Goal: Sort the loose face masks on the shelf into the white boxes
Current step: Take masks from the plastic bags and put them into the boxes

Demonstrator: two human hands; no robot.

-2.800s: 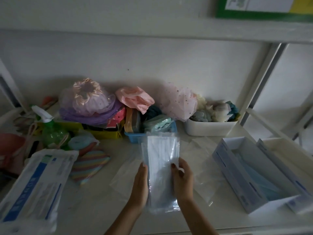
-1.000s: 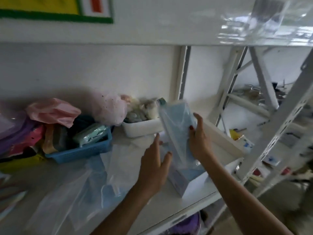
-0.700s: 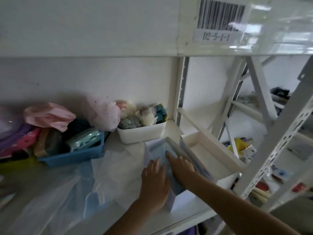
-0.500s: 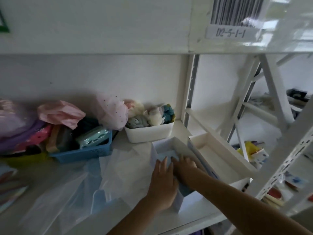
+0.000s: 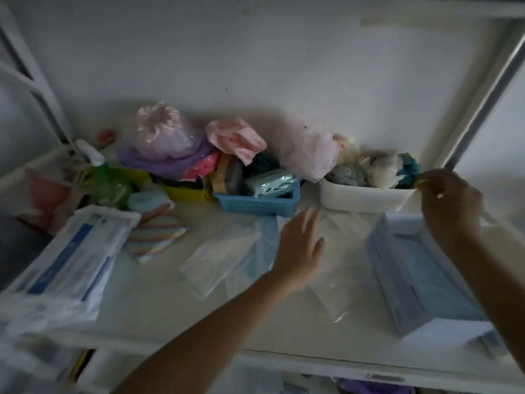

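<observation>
A white box point(image 5: 379, 253) lies open at the right of the shelf, with a stack of blue face masks point(image 5: 431, 277) inside it. My right hand point(image 5: 450, 206) hovers over the box's far end, close to a white tub; its fingers are loosely bent and hold nothing I can see. Loose masks in clear plastic bags point(image 5: 227, 260) lie in the middle of the shelf, one blue mask point(image 5: 262, 248) showing through. My left hand point(image 5: 301, 245) is spread flat just above these bags, at their right side.
Along the back wall stand a white tub point(image 5: 363, 199) of soft items, a blue basket point(image 5: 255, 205) and a green spray bottle point(image 5: 109, 184). A large white-and-blue packet point(image 5: 74, 257) and a striped pouch point(image 5: 156, 234) lie at the left. An empty clear bag point(image 5: 335, 294) lies beside the box.
Both hands have come out of the box where they pressed the masks down. My left hand moved left over the loose bags and my right rose to the box's far end. The view swung left.
</observation>
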